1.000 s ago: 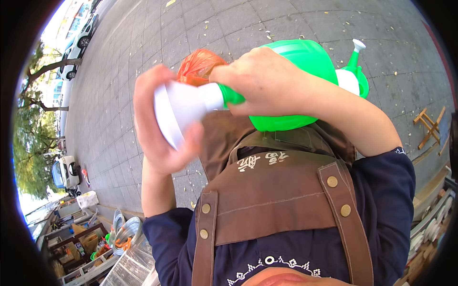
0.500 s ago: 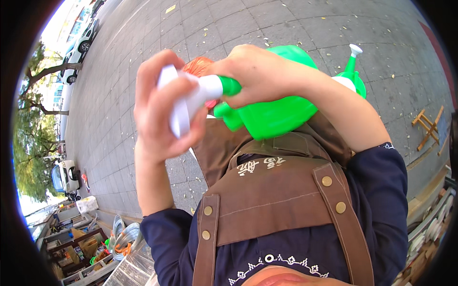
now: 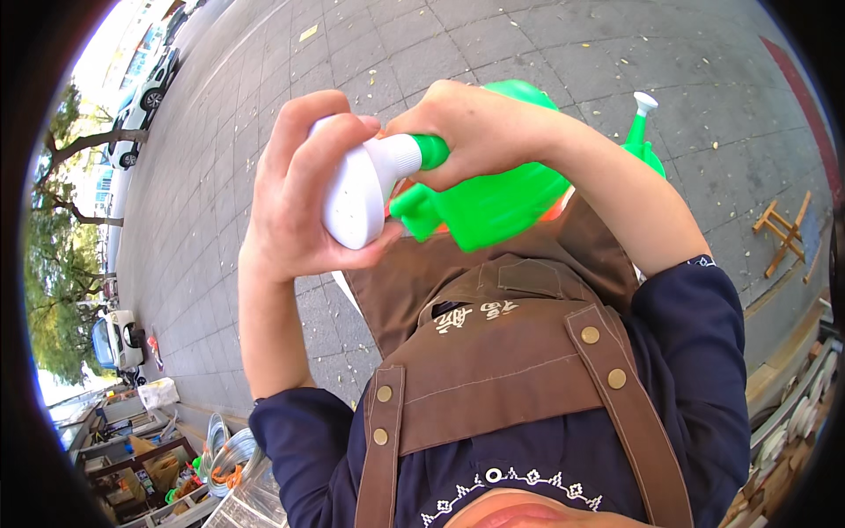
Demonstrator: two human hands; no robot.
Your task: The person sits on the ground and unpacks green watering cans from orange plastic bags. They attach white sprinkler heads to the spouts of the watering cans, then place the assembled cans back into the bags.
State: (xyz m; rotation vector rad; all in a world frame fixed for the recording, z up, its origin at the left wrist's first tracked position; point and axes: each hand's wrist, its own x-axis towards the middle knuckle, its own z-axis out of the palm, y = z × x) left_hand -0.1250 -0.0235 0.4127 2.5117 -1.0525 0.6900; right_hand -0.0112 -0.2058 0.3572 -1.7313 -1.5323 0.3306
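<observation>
My left hand (image 3: 295, 189) is wrapped around a white sprinkler head (image 3: 355, 201) with a round, wide face. Its ribbed collar sits on the end of the green spout of a watering can (image 3: 502, 211). Just behind that collar my right hand (image 3: 480, 132) grips the spout. The can's bright green body hangs tilted under my right hand and wrist, in front of my brown apron (image 3: 493, 387). My right hand and forearm hide part of the can and most of the spout. Something orange shows partly behind the can.
A second green watering can (image 3: 647, 150) with a white sprinkler head stands on the grey paving (image 3: 396, 53) beyond my right forearm. A small wooden stand (image 3: 783, 233) is at the far right. Coiled clear hose (image 3: 231, 453) and crates of goods lie at lower left; cars stand farther off.
My left hand has turned the sprinkler head, so its face now shows more toward me. The can has shifted slightly left, and my right hand keeps its grip on the spout.
</observation>
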